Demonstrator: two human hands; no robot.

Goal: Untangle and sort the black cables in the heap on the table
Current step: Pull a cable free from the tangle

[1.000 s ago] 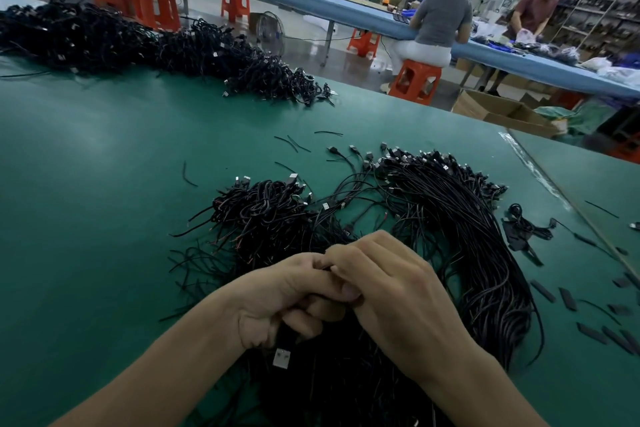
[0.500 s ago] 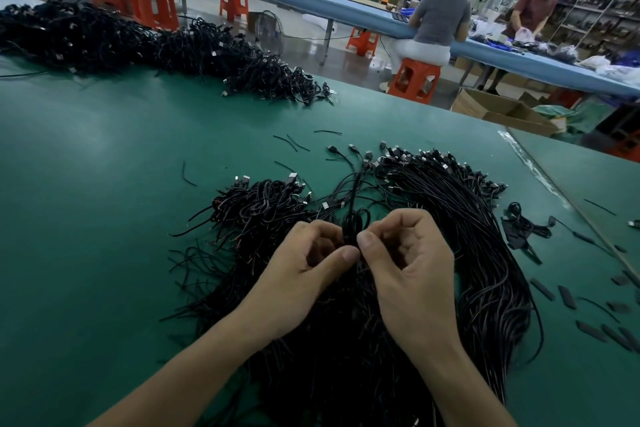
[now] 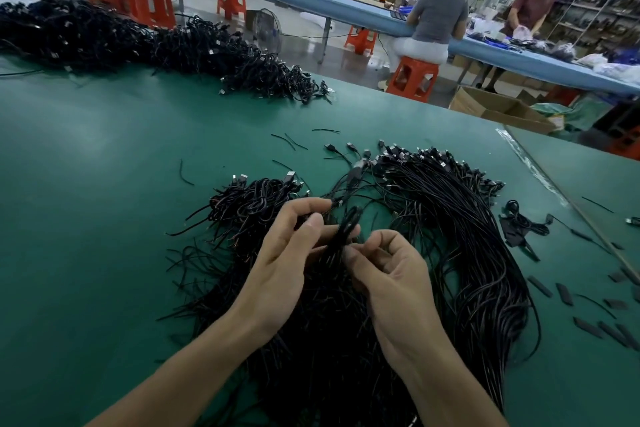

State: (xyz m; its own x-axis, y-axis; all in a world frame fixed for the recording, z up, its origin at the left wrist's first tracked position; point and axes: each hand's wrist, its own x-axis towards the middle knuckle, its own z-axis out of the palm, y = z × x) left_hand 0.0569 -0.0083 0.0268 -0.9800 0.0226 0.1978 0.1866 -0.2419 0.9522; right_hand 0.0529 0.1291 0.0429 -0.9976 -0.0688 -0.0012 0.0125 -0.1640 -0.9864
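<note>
A heap of tangled black cables lies on the green table in front of me. To its right, a combed bundle of black cables curves toward me, with plugs at its far end. My left hand and my right hand meet above the heap. Both pinch a small doubled bunch of black cable that stands up between their fingertips. The lower part of that bunch is hidden behind my fingers.
A long pile of black cables runs along the table's far left edge. Short black strips and a small coil lie scattered at the right. Beyond the table, two people work at a blue bench, among orange stools and a cardboard box.
Both hands moved away from me, from low over the heap to above its middle. They drew slightly apart, and a bunch of cable now rises between the fingertips.
</note>
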